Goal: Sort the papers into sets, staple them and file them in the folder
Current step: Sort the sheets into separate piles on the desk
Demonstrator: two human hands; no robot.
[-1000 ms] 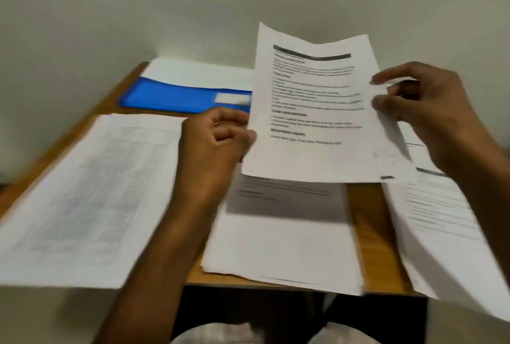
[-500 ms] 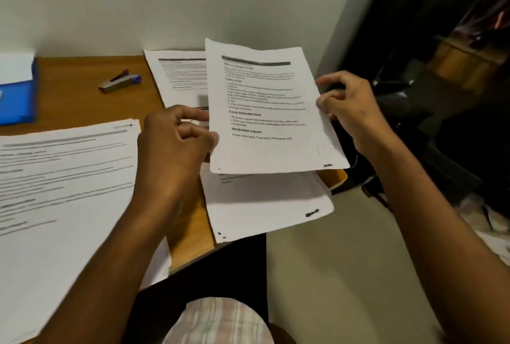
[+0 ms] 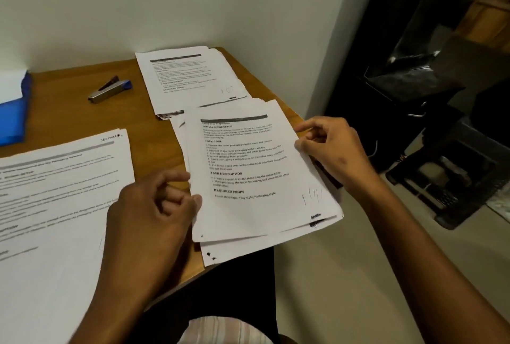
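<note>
Printed sheet (image 3: pixel 248 167) portrait, header toward wall.

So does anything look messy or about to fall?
Yes. The near pile of papers is fanned unevenly and sticks out past the table edge, where it could slide off. A crumpled sheet corner pokes from under the far pile.

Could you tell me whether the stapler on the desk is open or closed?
Open: the stapler has its dark top arm raised off the silver base, blue end away from both hands.
</note>
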